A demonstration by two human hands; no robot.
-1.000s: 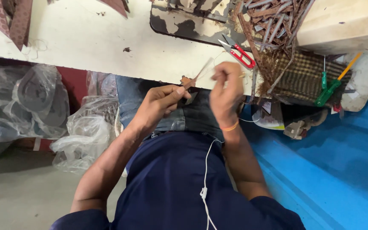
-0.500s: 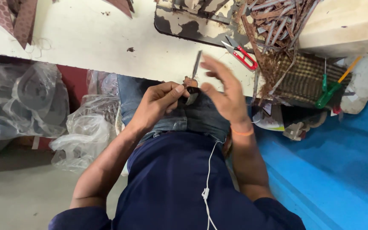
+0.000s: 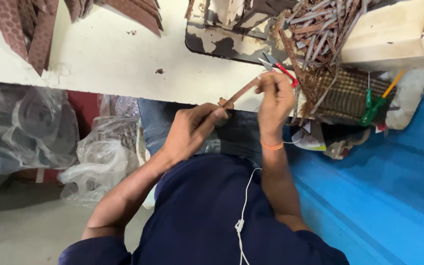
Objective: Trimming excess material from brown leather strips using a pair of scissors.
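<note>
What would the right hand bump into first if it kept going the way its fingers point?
Probably the red-handled snips lying just beyond the right hand, ahead of the heap of brown strips; depth is hard to judge.

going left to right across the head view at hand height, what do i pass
clear plastic bags → left hand → brown strip → right hand → woven brown mat → green-handled tool

Bright, even light; sharp overall, with wide-angle stretching at edges.

Head camera looks steeply down, close over the worktable (image 3: 114,54).
</note>
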